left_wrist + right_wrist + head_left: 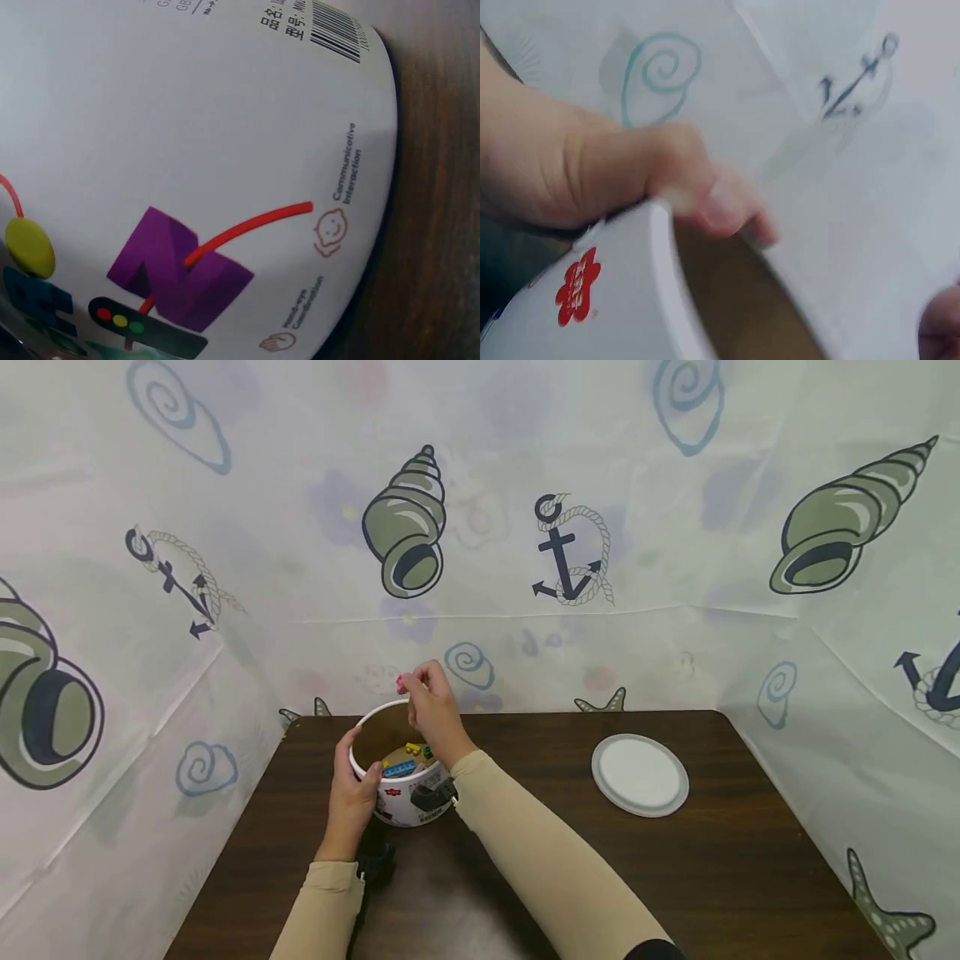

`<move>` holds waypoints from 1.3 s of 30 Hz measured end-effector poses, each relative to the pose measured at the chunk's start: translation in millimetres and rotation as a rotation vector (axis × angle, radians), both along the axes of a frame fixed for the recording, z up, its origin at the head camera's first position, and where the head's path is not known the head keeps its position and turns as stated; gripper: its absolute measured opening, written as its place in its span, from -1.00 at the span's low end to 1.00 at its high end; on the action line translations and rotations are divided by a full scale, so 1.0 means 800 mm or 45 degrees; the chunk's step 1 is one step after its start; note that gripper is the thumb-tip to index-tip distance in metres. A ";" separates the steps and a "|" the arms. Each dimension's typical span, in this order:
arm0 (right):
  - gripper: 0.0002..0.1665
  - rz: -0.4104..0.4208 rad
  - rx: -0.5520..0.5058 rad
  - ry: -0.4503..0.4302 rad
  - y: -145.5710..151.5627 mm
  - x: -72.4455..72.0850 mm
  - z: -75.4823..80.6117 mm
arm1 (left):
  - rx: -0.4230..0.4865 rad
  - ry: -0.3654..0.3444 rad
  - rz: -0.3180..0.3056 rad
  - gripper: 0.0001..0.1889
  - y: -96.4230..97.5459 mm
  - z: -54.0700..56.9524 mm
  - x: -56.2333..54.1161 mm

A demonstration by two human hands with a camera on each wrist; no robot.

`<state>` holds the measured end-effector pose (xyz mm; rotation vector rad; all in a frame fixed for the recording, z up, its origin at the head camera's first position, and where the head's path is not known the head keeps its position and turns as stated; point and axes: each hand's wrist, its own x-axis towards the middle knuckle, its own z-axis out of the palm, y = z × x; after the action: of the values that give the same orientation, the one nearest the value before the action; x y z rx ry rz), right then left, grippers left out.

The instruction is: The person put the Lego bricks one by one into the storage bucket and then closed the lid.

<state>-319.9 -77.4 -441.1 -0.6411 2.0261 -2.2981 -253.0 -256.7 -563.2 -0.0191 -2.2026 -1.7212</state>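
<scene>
A white round tub with printed sides stands on the table, tilted slightly. My left hand grips its left side, thumb over the rim. Above the opening, my right hand pinches a small pink piece between thumb and fingers. Inside the tub lie a blue piece, yellow pieces and a green piece. In the right wrist view, the right hand is over the tub's rim, blurred, and the pink piece is hidden. Only the tub's printed wall fills most of the left wrist view.
A round white lid lies flat on the right part of the dark wooden table. A pale cloth printed with shells and anchors hangs behind the table and at both sides.
</scene>
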 end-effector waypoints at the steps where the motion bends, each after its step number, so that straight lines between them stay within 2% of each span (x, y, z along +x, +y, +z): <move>1: -0.74 -0.020 0.075 -0.031 -0.005 -0.006 -0.003 | 0.005 0.005 -0.006 -0.19 0.000 0.001 -0.001; 3: -0.75 -0.061 0.269 -0.073 -0.013 -0.013 -0.012 | 0.020 0.019 -0.015 -0.20 0.002 0.001 -0.002; 6: -0.74 -0.127 0.556 -0.069 -0.020 -0.014 -0.025 | 0.037 0.032 -0.016 -0.20 0.004 -0.002 -0.002; 12: -0.73 -0.269 0.715 0.111 -0.027 -0.004 -0.037 | 0.028 0.009 0.030 -0.22 0.001 -0.008 0.007; 17: -0.68 -0.333 0.710 0.237 -0.027 -0.003 -0.034 | 0.035 0.020 0.041 -0.22 0.001 -0.007 0.003; 22: -0.59 -0.326 0.612 0.189 -0.022 -0.005 -0.031 | 0.055 0.049 0.014 -0.21 0.003 -0.008 -0.003; 26: -0.72 -0.338 0.566 0.182 -0.021 -0.006 -0.031 | 0.063 0.082 0.022 -0.22 0.004 -0.009 -0.004; 31: -0.83 -0.396 0.613 0.289 -0.022 -0.005 -0.035 | 0.079 0.079 0.023 -0.22 0.004 -0.010 -0.004; 39: -0.83 -0.362 0.722 0.537 -0.023 0.009 -0.040 | 0.066 0.017 0.017 -0.23 0.004 -0.011 0.002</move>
<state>-312.6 -95.6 -472.9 -0.8855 2.9540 -1.6331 -251.6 -253.4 -571.6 -0.0034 -2.1425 -1.7654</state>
